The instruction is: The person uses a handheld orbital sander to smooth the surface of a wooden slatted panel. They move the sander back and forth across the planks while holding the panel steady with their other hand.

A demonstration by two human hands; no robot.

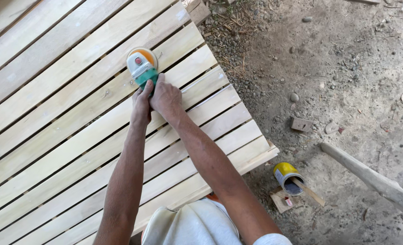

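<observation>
Pale grey cloth (190,227), soft and creased, is showing nearest the camera at the bottom edge, with two bare forearms reaching away from it toward the far left. Both arms are stretching over a slatted wooden panel (51,136) made of long, pale, smooth-planed boards lying side by side with narrow dark gaps between them, running diagonally across the view. Near the middle of that panel, a handheld power sander (142,68) is sitting on a slat; it has a green body, a grey top with a small red button, and a round orange disc showing at its far end. Gripping the near end of its body, the left hand (141,105) is curling shut around it, and the right hand (166,97) is clenching over it just beside, the two hands touching. To the right, rough grey dirt with pebbles and dry straw is lying beyond the panel's edge. An open yellow tin can (287,177) is tipping on a scrap board, near a thick, weathered wooden pole (374,179).
</observation>
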